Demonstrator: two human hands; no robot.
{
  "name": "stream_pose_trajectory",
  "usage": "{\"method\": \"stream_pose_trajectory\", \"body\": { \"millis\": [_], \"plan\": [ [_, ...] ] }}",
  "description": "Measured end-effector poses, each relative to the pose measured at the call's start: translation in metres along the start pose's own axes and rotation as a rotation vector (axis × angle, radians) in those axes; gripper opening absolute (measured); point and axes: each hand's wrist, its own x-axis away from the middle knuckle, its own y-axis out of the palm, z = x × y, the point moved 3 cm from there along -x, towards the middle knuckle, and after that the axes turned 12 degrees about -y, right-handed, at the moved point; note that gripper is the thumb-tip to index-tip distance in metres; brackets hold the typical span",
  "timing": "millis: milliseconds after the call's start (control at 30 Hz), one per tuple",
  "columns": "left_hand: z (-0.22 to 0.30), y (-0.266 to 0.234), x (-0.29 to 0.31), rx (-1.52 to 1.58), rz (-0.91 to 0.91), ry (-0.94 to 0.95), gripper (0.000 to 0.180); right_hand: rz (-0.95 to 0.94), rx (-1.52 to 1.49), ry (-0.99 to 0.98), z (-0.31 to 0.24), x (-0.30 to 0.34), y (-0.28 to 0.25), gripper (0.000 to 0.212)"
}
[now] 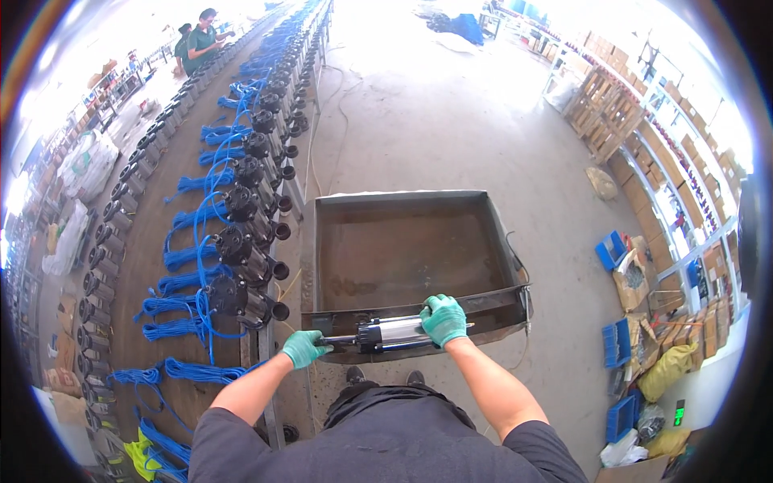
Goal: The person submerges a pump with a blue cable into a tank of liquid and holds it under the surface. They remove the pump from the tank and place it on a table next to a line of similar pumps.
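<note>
Sideways across the near edge of a metal water tank [403, 310] lies a submersible pump motor [399, 332] with a shiny steel body and a black end. My right hand [444, 320], in a green glove, is closed over the right part of its steel casing. At the other end, my left hand [303, 348], gloved the same way, grips the narrow black piece sticking out to the left. Some of that piece is hidden by the fingers. Brownish water [403, 249] fills the tank just beyond the motor.
On my left, a long bench [145, 290] carries rows of similar pumps [241, 245] and coiled blue cables [185, 282]. Two people [201, 44] stand beyond it. Shelves with cartons, blue bins [618, 342] and sacks [667, 370] line the right. A cable [519, 262] hangs at the tank's right side.
</note>
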Motion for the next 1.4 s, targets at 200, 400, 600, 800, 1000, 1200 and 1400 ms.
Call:
{"method": "stream_pose_trajectory", "body": {
  "millis": [200, 400, 600, 800, 1000, 1200, 1400],
  "plan": [
    [0.009, 0.008, -0.004, -0.21, 0.4, 0.081, 0.039, -0.012, 0.004, 0.005, 0.0, -0.002, -0.003, 0.013],
    [-0.012, 0.007, -0.003, 0.758, -0.642, -0.425, 0.047, -0.011, -0.006, 0.009, 0.001, 0.0, 0.0, 0.015],
    [-0.004, 0.024, -0.005, 0.889, -0.345, -0.072, 0.025, -0.039, -0.006, 0.013, -0.001, -0.003, -0.004, 0.017],
    [-0.017, 0.018, -0.023, 0.381, -0.154, -0.022, 0.031, -0.015, -0.012, -0.026, -0.002, -0.009, -0.005, 0.014],
    [0.029, -0.017, -0.005, -0.28, -0.04, -0.142, 0.045, -0.023, -0.017, -0.038, 0.001, -0.002, 0.001, 0.016],
    [0.012, 0.017, 0.004, -0.279, 0.284, -0.113, 0.029, -0.037, -0.002, -0.041, -0.002, 0.004, -0.003, 0.019],
    [0.035, -0.002, 0.025, 0.09, 0.248, -0.208, 0.04, 0.378, -0.551, 0.177, 0.059, 0.033, -0.009, 0.021]
  ]
}}
